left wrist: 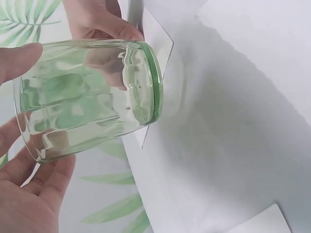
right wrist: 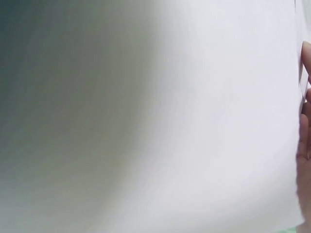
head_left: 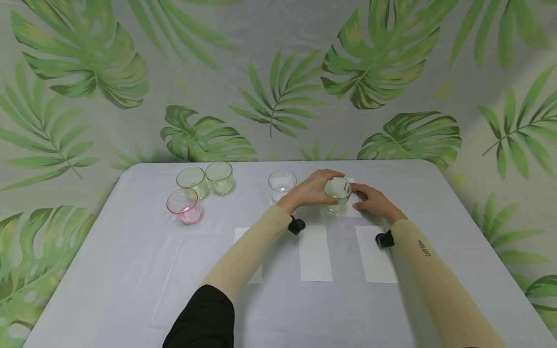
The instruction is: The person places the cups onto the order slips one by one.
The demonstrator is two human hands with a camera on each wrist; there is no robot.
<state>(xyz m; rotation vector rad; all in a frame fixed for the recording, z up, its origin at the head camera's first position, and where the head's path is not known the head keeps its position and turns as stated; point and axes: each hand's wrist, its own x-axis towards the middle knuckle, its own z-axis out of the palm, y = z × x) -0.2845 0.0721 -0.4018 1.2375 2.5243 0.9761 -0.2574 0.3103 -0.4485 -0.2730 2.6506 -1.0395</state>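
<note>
My left hand (head_left: pixel 309 190) holds a light green drinking glass (head_left: pixel 338 193) near its rim, thumb on one side and fingers on the other. In the left wrist view the glass (left wrist: pixel 87 97) has its base close over the white surface. My right hand (head_left: pixel 374 200) is just right of the glass, fingertips and thumb down at the edge of a white paper card (head_left: pixel 348 211). In the right wrist view its fingers (right wrist: pixel 305 131) show only at the right border, and a blurred white surface fills the rest. Left of my left hand stands a clear glass (head_left: pixel 282 181).
Two green glasses (head_left: pixel 191 181) (head_left: pixel 219 179) and a pink glass (head_left: pixel 184 208) stand together at the back left. Nearer me lie three white cards, the middle one (head_left: pixel 315 253) between my forearms. A white cloth (head_left: pixel 130 270) covers the table; a leaf-print backdrop (head_left: pixel 274 96) hangs behind.
</note>
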